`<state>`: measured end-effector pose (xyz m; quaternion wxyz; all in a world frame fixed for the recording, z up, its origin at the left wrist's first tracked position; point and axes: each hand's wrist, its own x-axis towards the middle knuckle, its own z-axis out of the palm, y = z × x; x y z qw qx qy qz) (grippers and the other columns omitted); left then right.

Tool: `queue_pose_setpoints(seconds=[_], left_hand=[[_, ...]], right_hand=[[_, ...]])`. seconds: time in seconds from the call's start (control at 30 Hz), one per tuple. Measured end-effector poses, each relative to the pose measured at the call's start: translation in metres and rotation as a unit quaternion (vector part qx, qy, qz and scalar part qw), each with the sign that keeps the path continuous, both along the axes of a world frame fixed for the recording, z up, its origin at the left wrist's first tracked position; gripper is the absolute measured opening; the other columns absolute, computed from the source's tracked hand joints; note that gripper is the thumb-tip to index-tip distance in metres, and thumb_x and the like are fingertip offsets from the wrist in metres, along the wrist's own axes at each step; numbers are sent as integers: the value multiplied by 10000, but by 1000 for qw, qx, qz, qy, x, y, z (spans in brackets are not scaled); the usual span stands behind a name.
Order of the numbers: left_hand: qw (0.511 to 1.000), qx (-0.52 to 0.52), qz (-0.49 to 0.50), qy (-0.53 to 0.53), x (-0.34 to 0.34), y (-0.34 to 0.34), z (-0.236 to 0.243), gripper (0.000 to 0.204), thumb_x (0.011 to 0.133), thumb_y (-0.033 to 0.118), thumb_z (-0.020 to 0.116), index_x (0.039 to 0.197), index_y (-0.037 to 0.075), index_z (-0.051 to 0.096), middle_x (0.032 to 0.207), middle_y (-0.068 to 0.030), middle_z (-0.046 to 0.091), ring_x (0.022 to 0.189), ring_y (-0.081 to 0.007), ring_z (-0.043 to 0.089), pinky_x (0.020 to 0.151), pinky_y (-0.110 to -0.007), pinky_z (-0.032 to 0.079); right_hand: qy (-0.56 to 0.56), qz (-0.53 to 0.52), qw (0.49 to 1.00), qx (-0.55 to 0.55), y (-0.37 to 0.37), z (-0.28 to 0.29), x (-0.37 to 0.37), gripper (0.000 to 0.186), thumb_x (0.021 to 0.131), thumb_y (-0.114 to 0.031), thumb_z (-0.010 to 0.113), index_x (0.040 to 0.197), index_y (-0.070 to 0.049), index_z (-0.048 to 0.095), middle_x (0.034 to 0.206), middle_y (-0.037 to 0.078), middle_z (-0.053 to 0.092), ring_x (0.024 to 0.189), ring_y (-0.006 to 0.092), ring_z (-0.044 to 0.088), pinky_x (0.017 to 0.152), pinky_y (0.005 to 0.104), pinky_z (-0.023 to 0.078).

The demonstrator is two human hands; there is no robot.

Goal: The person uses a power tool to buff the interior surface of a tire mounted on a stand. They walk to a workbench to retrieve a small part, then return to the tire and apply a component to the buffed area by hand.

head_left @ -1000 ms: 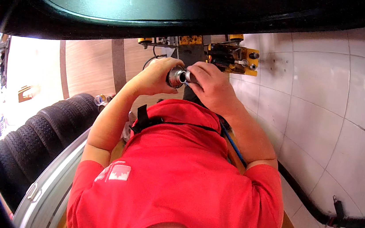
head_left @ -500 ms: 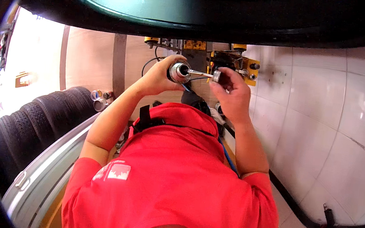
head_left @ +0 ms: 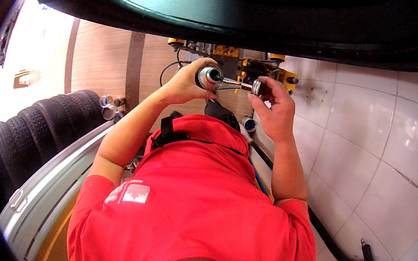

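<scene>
My left hand [head_left: 186, 85] is closed around a small silver metal can [head_left: 205, 80], whose narrow round mouth is uncovered and tilts toward the right. Between the thumb and fingers of my right hand [head_left: 276, 109] is a round metal cap with a brush [head_left: 256, 87]. The thin stem [head_left: 235, 83] points left from the cap, and its far end is at the can's mouth. How far the brush end reaches inside cannot be made out. Both hands are held up in front of my red shirt [head_left: 198, 180].
A large dark curved rim [head_left: 229, 33] spans the top. Beyond my hands stands yellow and black machinery [head_left: 224, 53]. A row of tyres [head_left: 41, 123] and several small cans [head_left: 108, 113] sit at left, near a pale metal rail [head_left: 56, 175]. White tiled wall [head_left: 355, 146] and black strap [head_left: 332, 240] at right.
The cap has moved slightly right, a little farther from the can, drawing the stem with it. The can's mouth has turned more to the right. Both hands keep their grips.
</scene>
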<state>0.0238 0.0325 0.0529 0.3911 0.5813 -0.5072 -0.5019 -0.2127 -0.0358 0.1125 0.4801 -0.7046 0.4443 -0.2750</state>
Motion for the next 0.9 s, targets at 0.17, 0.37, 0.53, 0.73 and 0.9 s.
queue_pose_setpoints(seconds=[0.17, 0.37, 0.53, 0.73, 0.9], left_hand=[[1000, 1, 23, 15, 0, -4, -10, 742, 589, 98, 837, 1234, 47, 476, 1136, -116, 576, 1051, -203, 557, 931, -305, 431], [995, -78, 36, -60, -1, -10, -28, 783, 558, 83, 844, 1248, 56, 473, 1185, -121, 519, 1127, -237, 504, 968, -323, 400], [996, -69, 62, -12, -7, -16, -41, 787, 550, 82, 844, 1248, 66, 481, 1188, -119, 509, 1140, -272, 480, 987, -350, 380], [989, -51, 57, -125, -14, -26, -83, 737, 554, 68, 820, 1218, 52, 501, 1153, -157, 555, 1100, -338, 505, 970, -381, 390], [983, -45, 41, -173, -34, -47, -126, 612, 621, 73, 766, 1177, 21, 514, 1108, -204, 577, 1046, -381, 541, 908, -399, 437]], right_hand=[[-7, -20, 999, 40, -6, -7, -5, 364, 760, -58, 712, 1099, -8, 589, 920, 44, 616, 763, 84, 584, 681, 224, 485], [-114, -80, 978, 155, -15, -16, -12, 379, 783, 0, 671, 1146, 3, 563, 964, 55, 628, 849, 116, 602, 756, 246, 502], [-332, -89, 894, 286, -25, -34, -17, 356, 798, -18, 646, 1141, 2, 551, 973, 91, 634, 864, 188, 639, 737, 342, 560], [-533, -20, 775, 339, -29, -44, -19, 410, 814, -29, 637, 1202, 11, 511, 1109, 211, 604, 948, 321, 634, 757, 372, 567], [-586, -16, 730, 351, -33, -35, -13, 462, 823, -70, 649, 1238, 24, 471, 1130, 253, 583, 970, 343, 626, 779, 387, 564]])
